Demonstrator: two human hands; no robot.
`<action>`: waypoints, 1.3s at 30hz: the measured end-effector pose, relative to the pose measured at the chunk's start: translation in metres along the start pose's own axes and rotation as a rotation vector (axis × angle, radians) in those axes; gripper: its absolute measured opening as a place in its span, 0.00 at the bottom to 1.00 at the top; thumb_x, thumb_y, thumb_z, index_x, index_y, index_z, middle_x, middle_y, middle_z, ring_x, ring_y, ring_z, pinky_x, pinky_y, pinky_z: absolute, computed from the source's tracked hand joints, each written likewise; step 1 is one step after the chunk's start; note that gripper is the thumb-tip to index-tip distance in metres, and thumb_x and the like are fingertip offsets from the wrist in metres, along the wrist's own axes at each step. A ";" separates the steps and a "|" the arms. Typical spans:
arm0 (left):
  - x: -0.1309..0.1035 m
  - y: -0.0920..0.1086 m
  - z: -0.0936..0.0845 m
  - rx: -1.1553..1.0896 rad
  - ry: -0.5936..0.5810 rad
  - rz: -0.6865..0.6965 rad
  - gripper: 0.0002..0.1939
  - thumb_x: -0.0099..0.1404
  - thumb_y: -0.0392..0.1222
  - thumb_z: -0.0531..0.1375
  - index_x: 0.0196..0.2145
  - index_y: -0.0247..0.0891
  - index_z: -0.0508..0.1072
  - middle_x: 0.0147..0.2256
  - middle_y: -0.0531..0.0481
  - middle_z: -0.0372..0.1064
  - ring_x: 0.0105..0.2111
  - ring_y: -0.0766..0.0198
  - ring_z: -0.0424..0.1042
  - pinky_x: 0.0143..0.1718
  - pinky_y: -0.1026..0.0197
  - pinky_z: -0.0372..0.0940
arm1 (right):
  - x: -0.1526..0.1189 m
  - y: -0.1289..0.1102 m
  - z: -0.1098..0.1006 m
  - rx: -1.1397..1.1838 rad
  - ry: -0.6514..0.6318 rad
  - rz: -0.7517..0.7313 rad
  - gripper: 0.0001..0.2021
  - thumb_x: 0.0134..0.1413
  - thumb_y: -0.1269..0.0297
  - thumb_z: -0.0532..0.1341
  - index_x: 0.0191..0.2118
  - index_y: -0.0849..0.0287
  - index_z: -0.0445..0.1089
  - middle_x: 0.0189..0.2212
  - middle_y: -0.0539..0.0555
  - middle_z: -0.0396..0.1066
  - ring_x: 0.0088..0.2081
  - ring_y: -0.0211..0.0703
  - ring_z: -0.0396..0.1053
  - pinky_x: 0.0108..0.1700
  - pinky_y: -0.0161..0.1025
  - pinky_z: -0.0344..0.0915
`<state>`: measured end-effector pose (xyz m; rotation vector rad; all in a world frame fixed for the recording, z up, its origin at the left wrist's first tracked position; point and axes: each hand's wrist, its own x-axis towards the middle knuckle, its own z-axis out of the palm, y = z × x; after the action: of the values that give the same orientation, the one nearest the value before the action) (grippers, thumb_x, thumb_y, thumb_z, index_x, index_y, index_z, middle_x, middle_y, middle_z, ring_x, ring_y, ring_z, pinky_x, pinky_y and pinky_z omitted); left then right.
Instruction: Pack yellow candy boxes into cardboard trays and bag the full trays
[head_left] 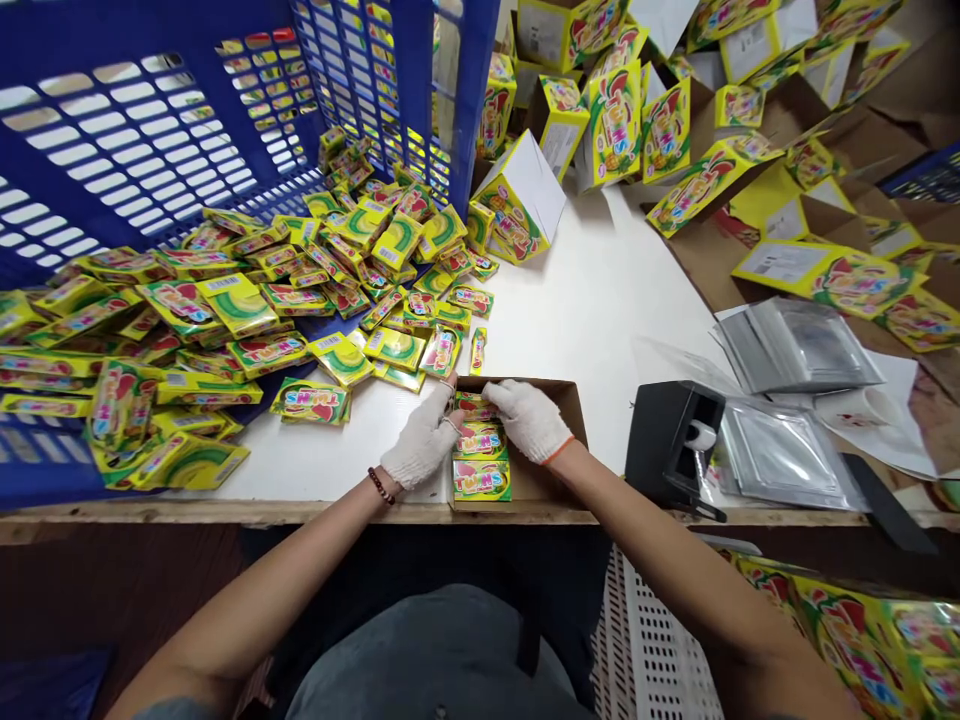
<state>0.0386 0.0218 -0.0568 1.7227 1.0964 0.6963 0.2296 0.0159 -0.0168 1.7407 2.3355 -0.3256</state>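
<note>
A brown cardboard box (553, 487) sits at the front edge of the table, with small yellow-green TWINS packs (481, 480) lined up along its left side. My left hand (424, 440), in a white knit glove, is closed on the left wall of the cardboard box, thumb on the inner side. My right hand (531, 420), gloved too, reaches into the box from the right. Its fingers are bent onto the pack farthest from me (471, 405), partly covering it. The fingertips of this hand are partly hidden.
Left, a blue plastic crate (150, 120) lies tipped, with many loose packs (247, 300) spilling onto the white tabletop (585, 270). Larger printed display boxes (517, 205) pile up at the back right. A black tape dispenser (664, 440) and clear plastic sleeves (787, 450) are on the right.
</note>
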 end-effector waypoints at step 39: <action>-0.053 0.048 -0.007 0.818 -0.348 0.658 0.06 0.61 0.43 0.62 0.30 0.39 0.72 0.31 0.47 0.74 0.41 0.52 0.70 0.53 0.42 0.56 | -0.039 0.030 -0.042 0.022 -0.477 -0.145 0.14 0.56 0.72 0.58 0.46 0.60 0.76 0.46 0.62 0.75 0.44 0.52 0.74 0.43 0.43 0.67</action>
<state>0.0273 -0.0300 -0.0086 2.8427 0.5680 0.2919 0.2679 0.0013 0.0338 1.3192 2.1089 -0.7058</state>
